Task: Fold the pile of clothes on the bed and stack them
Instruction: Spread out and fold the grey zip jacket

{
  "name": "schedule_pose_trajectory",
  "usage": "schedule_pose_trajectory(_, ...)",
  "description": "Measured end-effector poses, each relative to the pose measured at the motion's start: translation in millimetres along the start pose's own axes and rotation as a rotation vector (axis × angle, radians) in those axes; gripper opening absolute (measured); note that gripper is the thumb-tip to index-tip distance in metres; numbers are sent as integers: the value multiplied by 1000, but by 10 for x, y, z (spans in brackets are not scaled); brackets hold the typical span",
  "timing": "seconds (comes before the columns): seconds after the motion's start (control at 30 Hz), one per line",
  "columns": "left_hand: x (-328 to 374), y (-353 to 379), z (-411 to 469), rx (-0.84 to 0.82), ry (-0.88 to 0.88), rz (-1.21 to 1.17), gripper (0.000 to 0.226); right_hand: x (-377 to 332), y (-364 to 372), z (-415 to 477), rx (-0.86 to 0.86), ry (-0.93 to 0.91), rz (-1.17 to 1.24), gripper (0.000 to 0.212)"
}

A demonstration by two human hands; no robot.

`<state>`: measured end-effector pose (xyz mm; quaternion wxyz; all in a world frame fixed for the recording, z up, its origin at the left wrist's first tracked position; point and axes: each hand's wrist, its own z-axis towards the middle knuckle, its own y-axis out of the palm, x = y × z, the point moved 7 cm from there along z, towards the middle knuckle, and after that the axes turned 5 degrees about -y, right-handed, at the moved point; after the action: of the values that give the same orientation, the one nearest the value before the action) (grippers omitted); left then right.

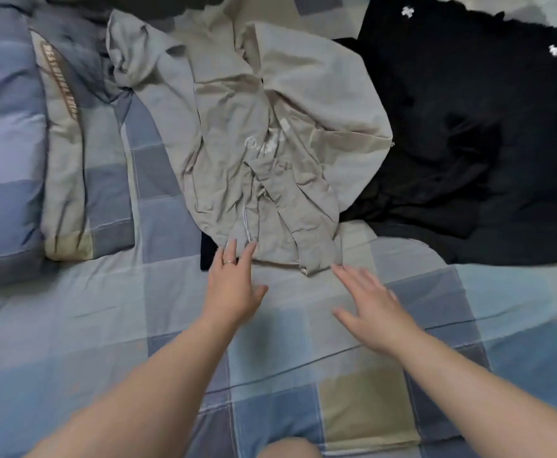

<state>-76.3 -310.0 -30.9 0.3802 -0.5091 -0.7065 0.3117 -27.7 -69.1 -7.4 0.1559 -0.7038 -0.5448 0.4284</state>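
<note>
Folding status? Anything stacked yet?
Done: nothing looks folded or stacked.
In hand: the left hand is open with its fingertips at the near edge of the grey hoodie. The right hand is open, just short of that edge. Neither grips anything.
Left: the hoodie lies crumpled and the black garment is rumpled to its right. Both need folding and stacking.

Blue-and-beige checked bed [105,325] carries 1 crumpled grey-beige hoodie [270,127] centrally, 1 black garment [469,143] at its right edge, 1 checked pillow [82,160] left.
</note>
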Motion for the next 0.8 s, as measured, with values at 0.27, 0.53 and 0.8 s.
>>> schedule_pose_trajectory(0.27, -238, 270, 1102, 10, 125, -15, 75, -62, 376, 1546, 17, 7, -197, 77)
schedule_pose_trajectory(0.53, -230, 187, 1224, -31, 125, -59, 32, -21, 339, 1692, -74, 20, -62, 48)
schedule_pose_trajectory(0.8, 483, 100, -13, 75, 281, -37, 22, 213, -256, 511, 120, -79, 1, 42)
